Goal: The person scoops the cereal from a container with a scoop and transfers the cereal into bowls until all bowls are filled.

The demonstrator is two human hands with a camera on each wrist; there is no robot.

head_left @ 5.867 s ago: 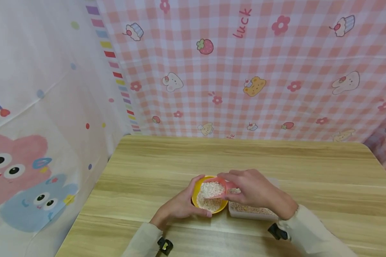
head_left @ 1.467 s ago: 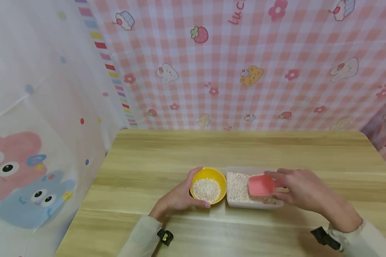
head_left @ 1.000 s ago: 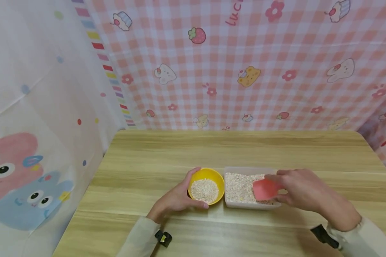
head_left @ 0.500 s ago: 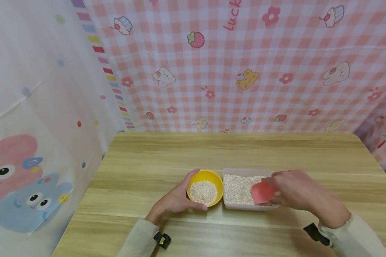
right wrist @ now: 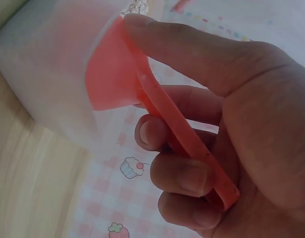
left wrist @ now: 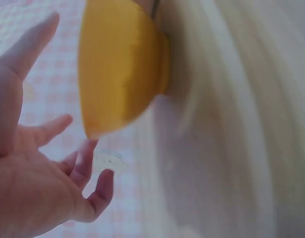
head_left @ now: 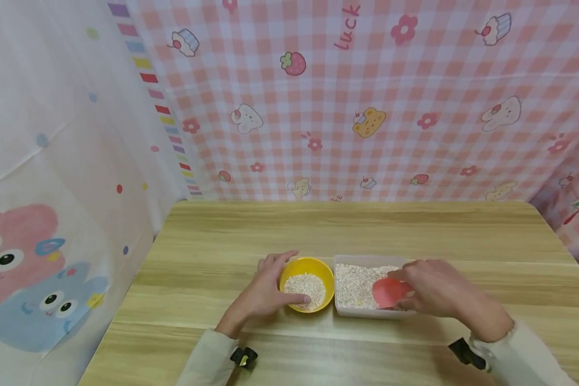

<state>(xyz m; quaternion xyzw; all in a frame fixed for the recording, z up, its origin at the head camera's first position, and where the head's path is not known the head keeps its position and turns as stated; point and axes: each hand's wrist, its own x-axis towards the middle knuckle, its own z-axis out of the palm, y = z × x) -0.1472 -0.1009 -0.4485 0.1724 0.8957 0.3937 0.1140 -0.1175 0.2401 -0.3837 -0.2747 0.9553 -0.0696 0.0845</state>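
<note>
A yellow bowl (head_left: 329, 279) partly filled with oat flakes (head_left: 299, 284) stands on the table. My left hand (head_left: 265, 287) is at its left side, thumb over the rim in the head view. In the left wrist view the fingers (left wrist: 100, 193) are spread and apart from the bowl's outer wall (left wrist: 120, 69). My right hand (head_left: 436, 287) grips a pink scoop (head_left: 388, 292) by its handle, fingers curled round it in the right wrist view. The scoop's head is over the oats at the right end of a translucent plastic box (head_left: 366, 312).
The wooden table (head_left: 251, 230) runs back to a pink checked cloth (head_left: 270, 145). A white printed cloth (head_left: 101, 134) hangs at the left. Box and bowl stand side by side, close together.
The right hand has carried the scoop from over the bowl to the box, where it lowered into the oats. The left hand, which held the bowl's side, has just loosened its fingers from it.
</note>
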